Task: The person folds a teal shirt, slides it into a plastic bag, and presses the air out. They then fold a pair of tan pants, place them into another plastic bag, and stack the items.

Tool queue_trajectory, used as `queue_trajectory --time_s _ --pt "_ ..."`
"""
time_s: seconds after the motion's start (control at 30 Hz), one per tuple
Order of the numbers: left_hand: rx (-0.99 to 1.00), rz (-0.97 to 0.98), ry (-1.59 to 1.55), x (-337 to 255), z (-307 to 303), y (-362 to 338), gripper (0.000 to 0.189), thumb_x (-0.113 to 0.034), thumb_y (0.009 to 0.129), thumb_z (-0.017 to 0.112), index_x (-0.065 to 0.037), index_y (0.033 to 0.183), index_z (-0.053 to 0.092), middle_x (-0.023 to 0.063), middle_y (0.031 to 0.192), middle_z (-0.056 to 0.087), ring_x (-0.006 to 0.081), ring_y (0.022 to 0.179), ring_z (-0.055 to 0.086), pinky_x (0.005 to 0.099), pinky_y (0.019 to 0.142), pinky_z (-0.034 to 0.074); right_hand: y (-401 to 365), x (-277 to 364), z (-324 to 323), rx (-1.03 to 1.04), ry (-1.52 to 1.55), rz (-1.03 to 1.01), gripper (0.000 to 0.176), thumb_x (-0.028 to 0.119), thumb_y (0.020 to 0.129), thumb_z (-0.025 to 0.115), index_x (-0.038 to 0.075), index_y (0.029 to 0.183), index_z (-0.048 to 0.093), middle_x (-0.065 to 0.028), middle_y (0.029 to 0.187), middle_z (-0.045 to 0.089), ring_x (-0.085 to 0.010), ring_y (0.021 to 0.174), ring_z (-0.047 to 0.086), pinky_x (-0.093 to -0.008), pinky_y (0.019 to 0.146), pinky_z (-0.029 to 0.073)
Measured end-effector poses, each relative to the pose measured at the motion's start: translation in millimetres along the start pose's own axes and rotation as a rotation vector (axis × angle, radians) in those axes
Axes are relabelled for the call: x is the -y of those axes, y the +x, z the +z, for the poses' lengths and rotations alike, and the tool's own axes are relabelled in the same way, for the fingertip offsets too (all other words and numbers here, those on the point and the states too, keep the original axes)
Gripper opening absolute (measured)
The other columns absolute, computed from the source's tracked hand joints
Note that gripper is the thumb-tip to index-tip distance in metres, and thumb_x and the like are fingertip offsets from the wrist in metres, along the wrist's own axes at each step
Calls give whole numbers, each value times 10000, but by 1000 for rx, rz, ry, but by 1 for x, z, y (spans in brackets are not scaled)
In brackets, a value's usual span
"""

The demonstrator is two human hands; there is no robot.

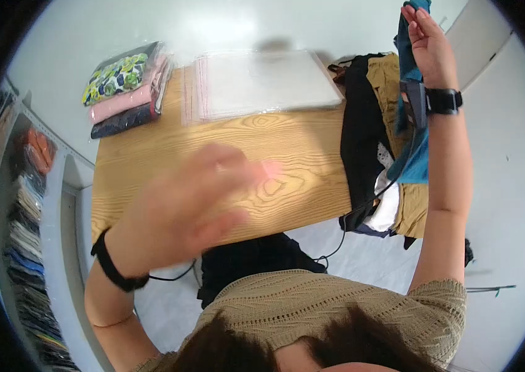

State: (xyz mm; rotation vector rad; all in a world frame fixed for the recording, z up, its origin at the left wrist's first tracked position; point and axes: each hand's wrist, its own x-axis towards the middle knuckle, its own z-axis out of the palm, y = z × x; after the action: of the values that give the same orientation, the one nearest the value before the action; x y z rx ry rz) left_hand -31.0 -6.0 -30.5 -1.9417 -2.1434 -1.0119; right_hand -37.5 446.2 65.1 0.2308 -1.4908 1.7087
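My right hand [430,49] is raised at the top right, its fingers closed on the upper end of a teal garment [406,59]. The cloth hangs down behind my wrist and forearm, over a pile of clothes. My left hand [194,195] hovers above the wooden table, blurred by motion. Its thumb and fingers look apart, and nothing shows in them. Under the teal cloth lie black trousers [364,124] and a khaki garment [386,77], with a white piece [387,201] among them.
Clear plastic bags [268,84] lie flat at the back of the wooden table [299,142]. Bagged folded clothes [123,93] are stacked at the back left. A shelf of packed garments [30,248] stands left. A dark cable [371,198] runs from my right wrist device.
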Motion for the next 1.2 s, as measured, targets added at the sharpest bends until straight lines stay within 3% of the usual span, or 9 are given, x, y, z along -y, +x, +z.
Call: queue_trajectory --time_s 0.13,0.23,0.47,0.57,0.7,0.77,0.93,1.1,1.2 --pt "-214 -354 -221 23 7 -13 614 -5 798 630 -50 1350 364 107 1214 539 129 881 538 237 733 462 -2 43 54 175 662 282 167 46 923 515 -76 998 600 -143 980 663 -222 945 643 -217 719 564" --pt "-280 -340 -130 46 14 -22 655 -48 832 619 -54 1404 300 129 1334 462 175 1108 509 284 870 444 -56 98 130 455 372 60 159 17 921 495 -86 967 607 -142 949 666 -217 923 648 -204 705 566" --pt "-690 -34 -405 142 42 -38 838 -115 852 631 -47 1476 77 218 1501 158 289 1387 185 357 1107 215 -82 124 119 826 647 292 249 78 955 437 -89 1097 555 -230 1095 592 -277 1027 585 -365 937 469" --pt "-749 -534 -181 144 38 -33 769 -80 820 634 -27 1451 197 237 1348 412 319 1239 428 369 1004 367 -112 93 100 568 647 308 205 36 922 464 -112 1002 581 -203 961 630 -280 956 603 -350 906 486" --pt "-584 -382 19 146 57 -77 650 -88 816 624 -25 1394 334 238 1192 540 345 1103 532 378 929 424 -152 18 45 295 577 472 160 22 906 485 -91 969 580 -172 916 634 -249 883 617 -312 819 527" --pt "-278 -668 41 166 58 -91 590 -132 802 644 -33 1339 422 246 1146 567 368 1087 538 375 930 426 -178 -29 8 99 548 639 172 33 906 496 -68 1019 577 -157 937 643 -229 874 626 -304 798 534" --pt "-179 -763 44 147 64 -94 458 -146 804 643 -29 1235 538 228 1171 570 354 1106 537 382 949 418 -245 -109 -63 -240 48 941 237 72 906 522 -28 1117 562 -123 1057 645 -195 893 629 -244 743 495" --pt "-213 -634 188 156 73 -101 395 -163 822 632 -28 1189 574 200 1183 575 337 1111 537 383 955 413 -255 -111 -42 -80 -296 730 285 76 862 590 17 1140 573 -77 1073 618 -137 984 571 -266 856 437" --pt "86 -775 141 163 58 -93 421 -178 819 664 -19 1196 564 187 1193 572 296 1110 531 367 953 402 -235 -110 -14 364 -442 601 335 92 818 649 14 1138 585 -56 1049 615 -124 988 543 -255 895 417"
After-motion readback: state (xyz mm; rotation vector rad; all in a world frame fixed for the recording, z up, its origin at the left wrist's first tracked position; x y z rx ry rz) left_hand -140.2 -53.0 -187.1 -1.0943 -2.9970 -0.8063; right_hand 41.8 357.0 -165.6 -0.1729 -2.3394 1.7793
